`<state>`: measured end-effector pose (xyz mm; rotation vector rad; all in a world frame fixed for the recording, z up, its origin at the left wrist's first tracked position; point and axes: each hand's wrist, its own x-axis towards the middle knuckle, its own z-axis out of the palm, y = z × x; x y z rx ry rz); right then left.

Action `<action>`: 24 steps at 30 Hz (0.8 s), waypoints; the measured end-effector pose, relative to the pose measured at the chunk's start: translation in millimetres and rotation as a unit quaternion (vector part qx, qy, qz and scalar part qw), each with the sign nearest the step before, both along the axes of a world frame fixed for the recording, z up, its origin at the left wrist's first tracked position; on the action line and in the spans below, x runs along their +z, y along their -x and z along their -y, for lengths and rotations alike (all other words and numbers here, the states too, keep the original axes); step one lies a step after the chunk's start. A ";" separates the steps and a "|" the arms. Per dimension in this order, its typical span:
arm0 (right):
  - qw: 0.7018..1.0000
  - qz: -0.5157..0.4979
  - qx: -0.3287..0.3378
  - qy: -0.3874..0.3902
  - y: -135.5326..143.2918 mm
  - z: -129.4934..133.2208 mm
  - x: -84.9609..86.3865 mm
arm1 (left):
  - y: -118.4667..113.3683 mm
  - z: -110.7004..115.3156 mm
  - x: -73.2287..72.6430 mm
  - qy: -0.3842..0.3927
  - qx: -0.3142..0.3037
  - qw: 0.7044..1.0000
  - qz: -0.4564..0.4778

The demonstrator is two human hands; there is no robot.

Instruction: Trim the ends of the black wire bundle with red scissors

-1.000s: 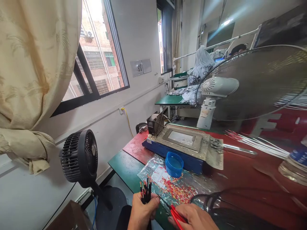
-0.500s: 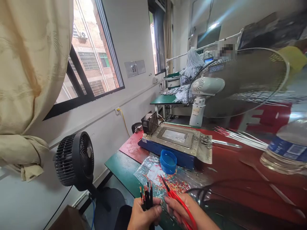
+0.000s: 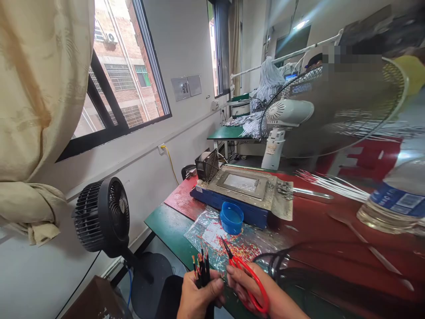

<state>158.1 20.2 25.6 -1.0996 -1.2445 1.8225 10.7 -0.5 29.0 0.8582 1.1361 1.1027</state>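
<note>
I count two hands, left hand (image 3: 195, 299) and right hand (image 3: 265, 297); one bundle of wires (image 3: 201, 268); one pair of red scissors (image 3: 247, 277). At twelve o'clock sits one blue cup (image 3: 231, 218); three fans: black fan (image 3: 101, 217), white fan (image 3: 328, 106), small fan (image 3: 207, 165). One bottle (image 3: 392, 199) at three o'clock.

Two bare hands — left hand (image 3: 198, 299), right hand (image 3: 262, 294) — no gloves, rings or sleeves showing.

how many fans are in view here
3: a black floor fan by the wall under the window, a small fan behind the blue tray, a big white desk fan on the bench. Others may be hidden.
</note>
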 end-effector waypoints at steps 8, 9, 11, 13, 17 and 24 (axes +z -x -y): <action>1.000 0.013 -0.002 0.005 -1.0 1.1 3.0 | -2.9 3.2 0.1 -0.010 -0.022 1.000 0.002; 1.000 0.018 0.006 -0.008 -0.6 0.0 1.1 | -2.8 3.3 -0.2 -0.009 -0.018 1.000 0.003; 0.999 0.026 0.028 -0.035 0.1 -2.2 -3.7 | -2.5 3.4 -0.4 -0.009 -0.014 1.000 0.007; 0.998 0.021 0.036 -0.044 0.3 -2.8 -7.1 | -2.6 3.6 0.3 -0.012 -0.018 1.000 0.009; 0.999 -0.030 0.018 0.002 -1.7 1.2 -3.5 | -4.7 4.5 2.4 0.000 -0.021 0.999 0.028; 0.997 -0.062 0.046 0.002 -2.6 2.2 1.3 | -5.9 5.9 1.4 0.005 -0.041 0.998 0.045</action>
